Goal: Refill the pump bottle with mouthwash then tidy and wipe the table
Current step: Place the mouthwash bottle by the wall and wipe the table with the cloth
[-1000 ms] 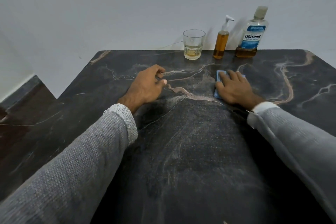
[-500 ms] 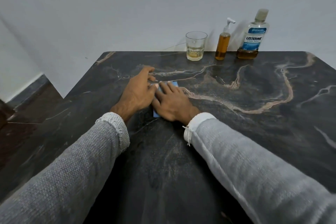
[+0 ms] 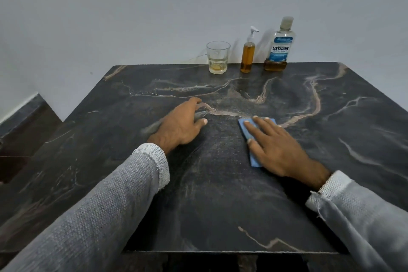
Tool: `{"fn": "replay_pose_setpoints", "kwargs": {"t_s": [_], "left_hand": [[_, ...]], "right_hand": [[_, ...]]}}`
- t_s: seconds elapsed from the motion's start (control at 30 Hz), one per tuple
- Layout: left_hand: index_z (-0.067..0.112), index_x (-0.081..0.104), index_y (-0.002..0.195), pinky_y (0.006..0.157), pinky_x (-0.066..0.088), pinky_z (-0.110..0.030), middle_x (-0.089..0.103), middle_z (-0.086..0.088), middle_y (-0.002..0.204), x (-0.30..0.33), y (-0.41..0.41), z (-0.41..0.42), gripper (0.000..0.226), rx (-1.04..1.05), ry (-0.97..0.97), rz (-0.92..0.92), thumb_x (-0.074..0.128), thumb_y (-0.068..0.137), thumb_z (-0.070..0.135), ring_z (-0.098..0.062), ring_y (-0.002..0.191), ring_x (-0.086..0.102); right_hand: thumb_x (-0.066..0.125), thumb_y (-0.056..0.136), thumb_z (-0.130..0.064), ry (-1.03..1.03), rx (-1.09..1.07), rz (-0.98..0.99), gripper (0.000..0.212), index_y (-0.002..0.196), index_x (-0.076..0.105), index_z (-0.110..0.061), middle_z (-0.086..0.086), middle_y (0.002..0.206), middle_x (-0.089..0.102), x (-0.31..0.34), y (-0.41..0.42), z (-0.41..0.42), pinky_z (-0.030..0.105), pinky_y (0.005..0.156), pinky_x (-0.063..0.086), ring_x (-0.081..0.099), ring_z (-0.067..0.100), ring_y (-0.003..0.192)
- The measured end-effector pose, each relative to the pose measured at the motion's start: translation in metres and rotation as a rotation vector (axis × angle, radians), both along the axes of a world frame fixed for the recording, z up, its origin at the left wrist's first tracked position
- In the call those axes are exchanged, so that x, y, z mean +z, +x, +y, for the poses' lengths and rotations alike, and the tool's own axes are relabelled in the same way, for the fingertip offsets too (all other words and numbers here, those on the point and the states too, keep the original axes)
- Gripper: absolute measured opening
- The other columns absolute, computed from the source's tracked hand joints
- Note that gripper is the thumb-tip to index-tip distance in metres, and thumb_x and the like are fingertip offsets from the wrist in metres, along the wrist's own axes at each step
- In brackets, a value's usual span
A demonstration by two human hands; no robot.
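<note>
Three containers are standing in a row along the far edge of the table (image 3: 331, 161), against the wall (image 3: 154, 6). From left to right they are a drinking glass (image 3: 218, 57) holding a little pale liquid, the pump bottle (image 3: 248, 53) holding amber liquid almost to its neck, and the mouthwash bottle (image 3: 280, 45) with only a low band of amber liquid at its base. All three are standing upright and apart from one another. The pump nozzle is pointing to the right, toward the mouthwash bottle.

The blue cloth (image 3: 250, 137) is lying flat near the table centre, right of the midline and well apart from the containers. Its long axis is running from the near side to the far side, tilted slightly. The right hand (image 3: 278, 150) is pressing down on it with straight fingers spread apart, fingertips pointing to the far left. The cloth's left edge and far corners are showing past the hand.

The left hand (image 3: 181, 126) is resting on the bare tabletop to the left of the cloth, apart from it, with its fingers loosely curled and gripping nothing.

Bare dark marble is extending on every side of the cloth. The near edge is lying between the two grey sleeves. The left edge is bordering a dark floor (image 3: 22, 139).
</note>
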State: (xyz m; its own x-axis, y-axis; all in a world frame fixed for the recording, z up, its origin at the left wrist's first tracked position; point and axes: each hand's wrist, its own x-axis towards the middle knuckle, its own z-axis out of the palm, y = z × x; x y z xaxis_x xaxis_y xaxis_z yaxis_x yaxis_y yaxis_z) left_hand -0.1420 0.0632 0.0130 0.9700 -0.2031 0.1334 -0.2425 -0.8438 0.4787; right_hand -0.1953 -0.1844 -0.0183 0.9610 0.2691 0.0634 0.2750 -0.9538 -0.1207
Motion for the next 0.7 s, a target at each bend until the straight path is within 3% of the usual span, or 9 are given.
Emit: {"fn": "replay_pose_setpoints", "kwargs": {"t_s": [0.2,0.4,0.7], "left_hand": [[0.019,0.041,0.139,0.107,0.041,-0.042,0.054,-0.003,0.139,-0.010,0.010,-0.004,0.062,-0.025,0.068,0.013,0.068,0.087,0.039,-0.023,0.127,0.050],[0.022,0.042,0.140,0.108,0.039,-0.045,0.052,-0.002,0.138,-0.012,0.025,-0.002,0.070,-0.040,0.077,0.046,0.073,0.080,0.043,-0.023,0.129,0.047],[0.019,0.037,0.143,0.108,0.038,-0.042,0.050,-0.004,0.140,-0.013,0.022,-0.002,0.077,-0.032,0.080,0.025,0.074,0.079,0.043,-0.024,0.128,0.046]], "right_hand": [[0.015,0.096,-0.046,0.029,-0.186,0.036,0.061,0.152,0.017,-0.021,0.012,0.159,0.016,-0.006,0.072,-0.034,0.048,0.119,0.011,0.012,0.030,0.147],[0.020,0.097,-0.047,0.022,-0.237,0.095,0.058,0.148,0.021,-0.019,0.015,0.159,0.015,0.001,0.157,-0.013,0.052,0.118,0.010,0.012,0.036,0.146],[0.018,0.098,-0.048,0.003,0.056,0.071,0.060,0.152,0.015,-0.021,0.013,0.161,0.010,0.000,0.165,0.086,0.050,0.117,0.008,0.008,0.036,0.147]]}}
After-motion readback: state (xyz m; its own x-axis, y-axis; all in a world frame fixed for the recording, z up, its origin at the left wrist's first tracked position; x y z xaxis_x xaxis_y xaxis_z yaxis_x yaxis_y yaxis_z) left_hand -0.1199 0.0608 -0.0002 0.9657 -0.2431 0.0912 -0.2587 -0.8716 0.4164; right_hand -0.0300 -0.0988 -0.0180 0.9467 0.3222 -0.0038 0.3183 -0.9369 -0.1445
